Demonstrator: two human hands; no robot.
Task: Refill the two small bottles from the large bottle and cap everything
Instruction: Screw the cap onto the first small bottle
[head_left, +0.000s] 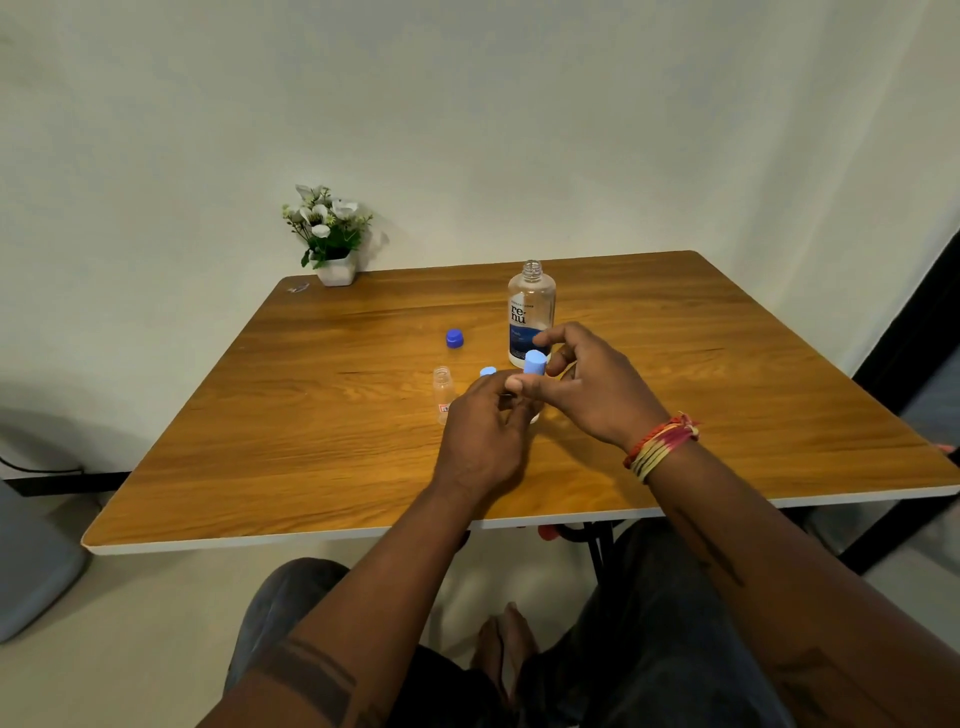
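Observation:
The large clear bottle (531, 306) with a blue label stands uncapped at the table's middle. Its dark blue cap (454, 338) lies to the left. One small clear bottle (443, 391) stands open and uncapped beside my left hand (480, 431). My left hand is closed around a second small bottle, almost wholly hidden by the fingers. My right hand (587, 384) pinches the light blue cap (534, 362) sitting on top of that bottle. Another light blue cap (487, 371) lies on the table just behind my left hand.
A white pot of artificial flowers (332, 236) stands at the table's far left corner against the wall. The wooden table (311, 441) has a white edge near me. A grey seat (31, 566) is at the left.

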